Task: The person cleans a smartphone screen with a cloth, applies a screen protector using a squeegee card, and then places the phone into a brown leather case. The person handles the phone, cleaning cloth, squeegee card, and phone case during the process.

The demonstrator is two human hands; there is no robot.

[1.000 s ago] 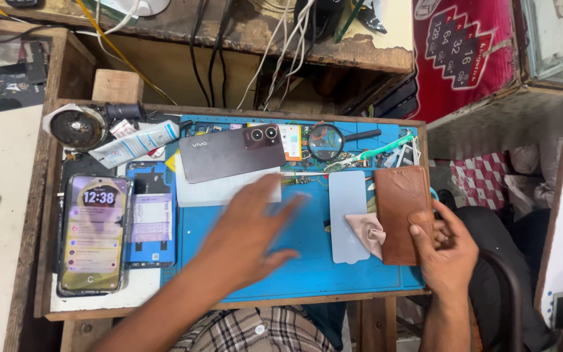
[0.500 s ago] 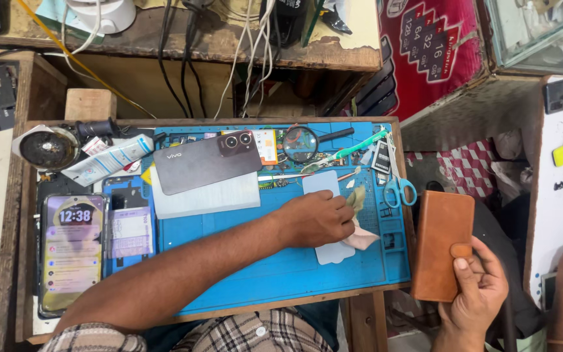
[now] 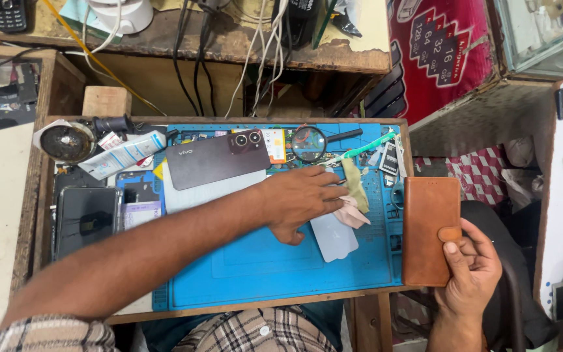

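My left hand (image 3: pixel 301 199) reaches across the blue work mat (image 3: pixel 262 267) and pinches a yellowish cloth (image 3: pixel 355 182) at its fingertips. A pink cloth (image 3: pixel 352 214) and a pale grey flat sheet (image 3: pixel 333 238) lie just under that hand. My right hand (image 3: pixel 470 274) holds a brown leather flip case (image 3: pixel 430 221) by its lower edge at the mat's right border. A dark phone (image 3: pixel 213 160) lies face down at the mat's top left.
A second phone with a dark screen (image 3: pixel 86 218) lies at the tray's left. A magnifying glass (image 3: pixel 311 143), a white tube (image 3: pixel 125 153), a green tool (image 3: pixel 366 150) and small parts sit along the top. Cables hang behind. A red patterned sheet (image 3: pixel 438 52) stands upper right.
My left hand lifted the yellowish cloth off the mat. My right hand brought the brown case back toward the mat's edge. The left phone's screen went dark.
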